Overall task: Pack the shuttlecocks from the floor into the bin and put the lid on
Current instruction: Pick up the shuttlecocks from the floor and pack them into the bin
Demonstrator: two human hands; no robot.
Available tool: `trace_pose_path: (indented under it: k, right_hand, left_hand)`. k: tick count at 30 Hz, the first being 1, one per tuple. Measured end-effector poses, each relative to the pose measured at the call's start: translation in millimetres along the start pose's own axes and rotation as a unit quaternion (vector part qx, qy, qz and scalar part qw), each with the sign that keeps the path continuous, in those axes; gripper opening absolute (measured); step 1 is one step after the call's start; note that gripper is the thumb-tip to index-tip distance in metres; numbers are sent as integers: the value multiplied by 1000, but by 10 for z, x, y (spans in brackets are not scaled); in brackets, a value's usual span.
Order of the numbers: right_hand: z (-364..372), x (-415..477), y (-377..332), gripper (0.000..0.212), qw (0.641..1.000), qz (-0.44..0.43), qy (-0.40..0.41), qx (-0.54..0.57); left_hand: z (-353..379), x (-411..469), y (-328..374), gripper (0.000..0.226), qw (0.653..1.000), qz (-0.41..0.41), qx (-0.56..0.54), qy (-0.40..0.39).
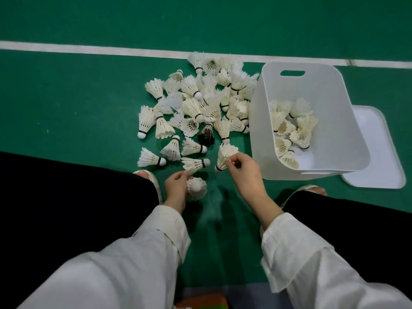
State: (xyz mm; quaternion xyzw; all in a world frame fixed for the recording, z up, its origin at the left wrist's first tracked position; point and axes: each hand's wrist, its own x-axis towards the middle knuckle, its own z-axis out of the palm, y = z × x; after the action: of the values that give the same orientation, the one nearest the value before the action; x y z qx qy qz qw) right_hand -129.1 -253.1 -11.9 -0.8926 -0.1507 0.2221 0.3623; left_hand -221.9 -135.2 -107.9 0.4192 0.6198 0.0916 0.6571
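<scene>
Just left of the bin's (323, 92) near corner, your right hand (245, 172) holds the pinched shuttlecock (224, 156) by its feather skirt between thumb and fingertips, cork pointing down at the floor. Farther left of the bin, your left hand (176, 184) curls round the cupped shuttlecock (197, 188), cork facing up at you, and its fingertips touch the feathers of another one lying on the green floor. Both hands are loaded, so I would empty the right one first, since it is nearer the bin. Lift it over the bin's left rim and let go low over the packed shuttlecocks (292, 128) so nothing bounces out. Keep the pinch light, because the feathers look easy to crush or bend. The pile (200, 101) left of the bin, with one black shuttlecock (206, 136) at its near side, is much bigger than what is already inside. Work it from the edge nearest the bin, several at a time. The lid (379, 152) lies flat on the floor just right of the bin, partly hidden behind it. Leave it until the floor is cleared. You can read no brand or writing anywhere. The dark bands on the shuttlecocks show no legible print, and the bin and lid are plain white.
</scene>
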Motion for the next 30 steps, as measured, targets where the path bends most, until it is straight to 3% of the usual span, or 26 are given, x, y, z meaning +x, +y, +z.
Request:
trace_pose_path:
  k: [4, 8, 11, 13, 15, 17, 23, 26, 30]
  right_hand:
    - [-73, 68, -148, 9, 999, -15, 6, 32]
    - [-471, 371, -514, 14, 997, -37, 17, 70]
    - [-1009, 693, -779, 14, 998, -58, -16, -21]
    - [-1378, 871, -884, 15, 982, -59, -80, -163]
    - [-1706, 1013, -924, 18, 947, -56, -133, -286]
    - [-1984, 1128, -900, 20, 928, -57, -149, -336]
    - [-2469, 1362, -440, 19, 929, -36, -114, -350]
    - [-2354, 1395, -89, 20, 923, -43, -131, -360]
    - [-2071, 1489, 218, 19, 941, -62, -135, -304]
  left_hand:
    - [82, -180, 343, 19, 986, 145, 82, 3]
    - [174, -432, 928, 14, 948, 292, 129, -24]
    - [280, -655, 1296, 10, 904, 383, 186, -47]
    - [395, -762, 1433, 10, 875, 421, 227, -71]
    - [528, -885, 1499, 12, 850, 442, 270, -98]
    - [667, -1040, 1511, 14, 829, 460, 293, -123]
    - [1061, -1326, 1422, 16, 809, 481, 299, -156]
    - [1227, -1308, 1402, 18, 812, 471, 304, -164]
    - [1338, -1189, 1333, 16, 816, 460, 313, -157]
